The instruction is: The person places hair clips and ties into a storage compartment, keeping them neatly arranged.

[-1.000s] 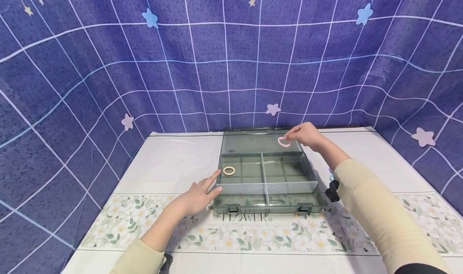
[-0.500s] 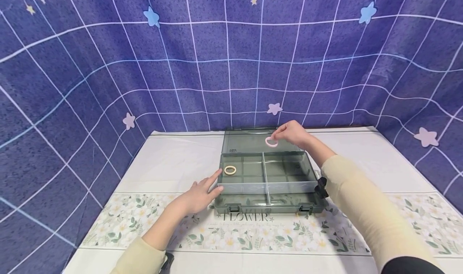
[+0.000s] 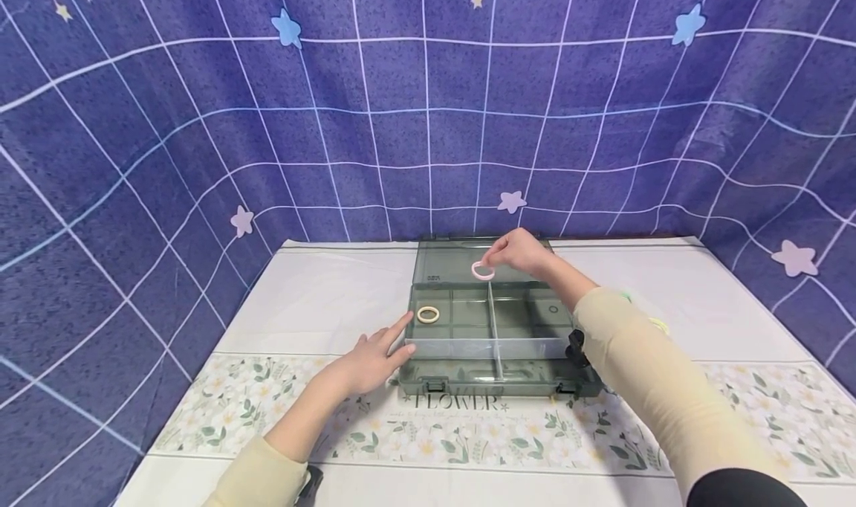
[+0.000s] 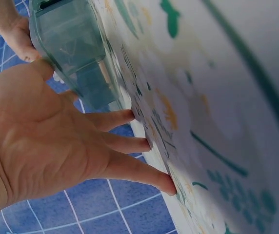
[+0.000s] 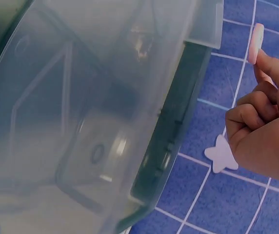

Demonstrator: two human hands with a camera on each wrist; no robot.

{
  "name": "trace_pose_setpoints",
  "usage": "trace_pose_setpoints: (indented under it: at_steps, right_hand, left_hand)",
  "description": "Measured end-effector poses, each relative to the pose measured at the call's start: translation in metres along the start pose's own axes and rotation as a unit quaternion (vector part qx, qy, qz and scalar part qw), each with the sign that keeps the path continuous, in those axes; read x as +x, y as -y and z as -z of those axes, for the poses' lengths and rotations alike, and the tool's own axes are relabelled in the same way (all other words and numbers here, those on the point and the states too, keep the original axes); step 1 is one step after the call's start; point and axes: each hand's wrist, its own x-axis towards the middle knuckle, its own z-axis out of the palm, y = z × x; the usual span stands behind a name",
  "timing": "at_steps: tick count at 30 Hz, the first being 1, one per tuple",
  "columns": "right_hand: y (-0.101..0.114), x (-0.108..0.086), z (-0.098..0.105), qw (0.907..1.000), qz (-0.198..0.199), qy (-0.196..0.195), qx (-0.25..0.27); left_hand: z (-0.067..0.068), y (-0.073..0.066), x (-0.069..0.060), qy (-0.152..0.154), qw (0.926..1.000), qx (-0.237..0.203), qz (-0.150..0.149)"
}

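A see-through grey-green divided box [image 3: 461, 328] lies on the table with its lid [image 3: 444, 260] folded back. Inside its back left compartment rests a cream ring [image 3: 428, 321]. My right hand [image 3: 520, 253] pinches a pink ring [image 3: 484, 278] between thumb and fingertips, above the box near the lid's hinge. In the right wrist view the pink ring [image 5: 255, 45] stands edge-on at the fingertips of the right hand [image 5: 266, 109]. My left hand [image 3: 364, 363] has its fingers spread, index finger and thumb touching the box's left side. The left wrist view shows that palm [image 4: 64, 134] beside the box [image 4: 71, 41].
Right of the box, partly behind the right sleeve [image 3: 642, 366], lie a green piece [image 3: 626, 296] and a yellow piece [image 3: 659, 325]. A flower-printed cloth [image 3: 428, 440] covers the table. A blue grid-patterned curtain [image 3: 388, 143] hangs behind and at both sides.
My right hand has moved left with the pink ring, from the lid's right part to near the middle. The left hand and the cream ring have stayed in place. Coloured pieces show by the right sleeve.
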Motion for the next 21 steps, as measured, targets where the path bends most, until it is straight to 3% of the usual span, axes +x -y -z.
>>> trace_pose_setpoints:
  at_steps: [21]
  right_hand:
    - [0.011, 0.01, -0.036, 0.9977, 0.032, 0.052, -0.028]
  left_hand:
    - [-0.001, -0.001, -0.001, -0.005, 0.9999, 0.003, 0.012]
